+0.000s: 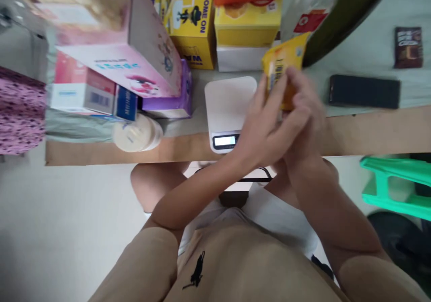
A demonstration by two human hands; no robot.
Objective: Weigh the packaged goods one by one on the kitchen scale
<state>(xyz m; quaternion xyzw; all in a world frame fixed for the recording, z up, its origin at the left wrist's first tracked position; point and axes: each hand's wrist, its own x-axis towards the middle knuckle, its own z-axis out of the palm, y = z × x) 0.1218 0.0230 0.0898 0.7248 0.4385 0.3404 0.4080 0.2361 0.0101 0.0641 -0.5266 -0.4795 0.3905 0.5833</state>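
A small yellow packet point(286, 57) with dark printed characters is held up over the table's front part, its top corner tilted to the right. My left hand point(264, 127) grips it from the left, two fingers lying across its front. From the right, my right hand point(305, 109) closes on the packet's lower side; it is partly blurred, and its palm is hidden behind the left thumb. Just left of the hands lies a white kitchen scale point(230, 102) with a lit display, nothing resting on its visible plate. My left wrist covers the scale's lower right corner.
Yellow boxes point(193, 30), a pink-and-white carton point(151, 46) and a lidded tub point(133, 133) stand to the left. Behind the hands are a clear bottle point(311, 12) and a dark green curved object point(346, 17). A black phone-like slab point(363, 91) and a brown packet point(408, 47) lie right.
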